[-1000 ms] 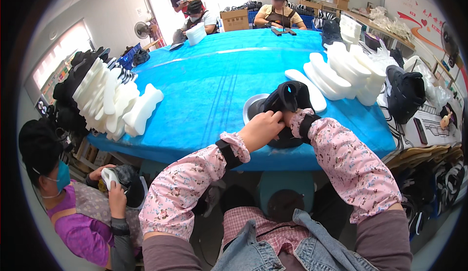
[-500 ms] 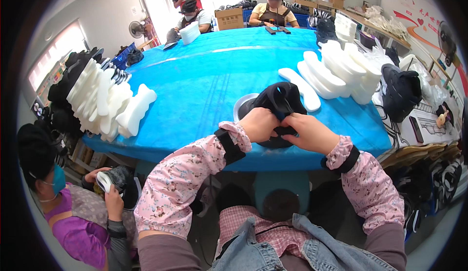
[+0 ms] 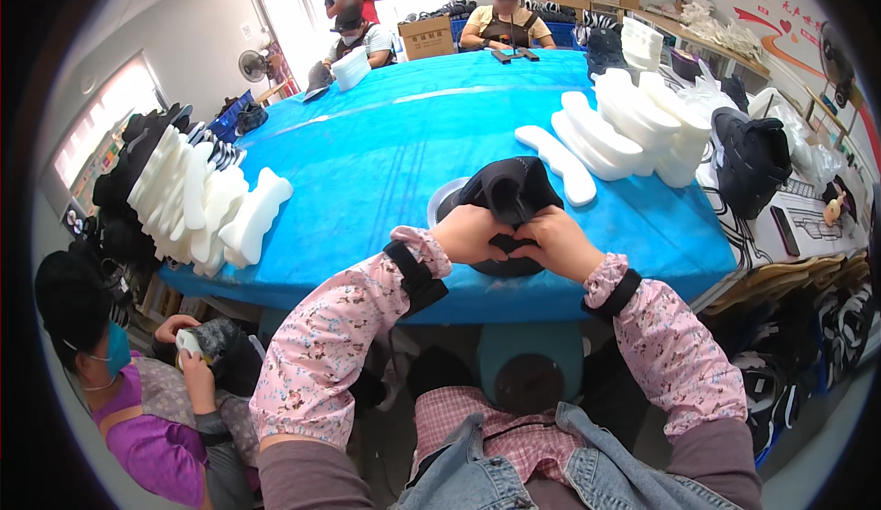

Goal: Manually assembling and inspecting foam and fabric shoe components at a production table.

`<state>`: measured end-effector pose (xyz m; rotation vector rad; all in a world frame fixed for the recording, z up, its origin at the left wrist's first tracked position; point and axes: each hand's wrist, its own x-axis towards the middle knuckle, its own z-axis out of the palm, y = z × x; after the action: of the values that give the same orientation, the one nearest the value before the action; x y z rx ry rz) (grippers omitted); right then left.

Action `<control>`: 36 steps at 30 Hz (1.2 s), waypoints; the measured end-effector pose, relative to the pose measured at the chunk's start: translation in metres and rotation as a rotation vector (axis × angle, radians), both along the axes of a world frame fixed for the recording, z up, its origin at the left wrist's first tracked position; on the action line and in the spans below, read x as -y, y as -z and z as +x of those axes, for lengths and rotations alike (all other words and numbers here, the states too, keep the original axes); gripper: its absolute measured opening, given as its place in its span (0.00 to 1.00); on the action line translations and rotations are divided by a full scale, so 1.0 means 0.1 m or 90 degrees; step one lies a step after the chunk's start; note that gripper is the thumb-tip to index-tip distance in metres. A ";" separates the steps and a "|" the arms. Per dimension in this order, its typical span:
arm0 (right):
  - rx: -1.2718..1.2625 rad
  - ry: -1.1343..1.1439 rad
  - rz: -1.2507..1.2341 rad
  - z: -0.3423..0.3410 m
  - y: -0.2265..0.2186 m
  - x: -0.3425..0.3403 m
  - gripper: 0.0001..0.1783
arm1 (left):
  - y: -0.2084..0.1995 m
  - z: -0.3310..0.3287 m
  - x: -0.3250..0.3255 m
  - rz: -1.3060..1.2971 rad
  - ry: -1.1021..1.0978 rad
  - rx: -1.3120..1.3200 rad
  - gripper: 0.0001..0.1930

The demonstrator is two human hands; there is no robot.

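Note:
Both hands are closed on a black cap (image 3: 514, 175) with mesh panels, held near the front edge of the blue-covered table. My left hand (image 3: 473, 234) grips its near left edge, and my right hand (image 3: 562, 240) pinches the near right edge. The two thumbs and fingertips almost meet in the middle, partly hiding the edge between them. Behind the left hand, a pale round rim (image 3: 439, 200) shows beside the cap; what it belongs to is partly covered.
Stacked white foam pieces (image 3: 633, 129) stand right of the cap, with a single foam piece (image 3: 558, 165) lying beside them. More foam (image 3: 204, 203) and black caps fill the left side. A black bag-like item (image 3: 751, 160) and a phone (image 3: 785, 230) sit right. A co-worker (image 3: 151, 418) works at lower left.
The cap has turned in my hands, its rounded front edge now showing where an opening was. My fingertips have come closer together. The lower-left co-worker has shifted their hands on a dark item.

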<state>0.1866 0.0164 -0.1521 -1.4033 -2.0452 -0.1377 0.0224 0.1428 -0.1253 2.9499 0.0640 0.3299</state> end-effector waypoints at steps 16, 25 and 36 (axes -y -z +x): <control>0.046 -0.080 0.164 -0.20 -1.33 0.36 0.16 | -1.17 -0.38 0.99 -0.147 -0.115 0.187 0.18; 0.179 -0.077 0.293 -0.51 -1.14 0.29 0.18 | -0.98 -0.63 0.91 -0.325 -0.067 -0.080 0.20; 0.240 -0.197 0.226 -0.66 -1.16 0.08 0.17 | -0.62 -0.64 0.87 -0.501 0.007 -0.007 0.26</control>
<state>0.1211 0.0088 -0.0365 -0.8799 -2.3680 -0.6391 -0.0415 0.0557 -0.0634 2.1717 0.1414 0.2180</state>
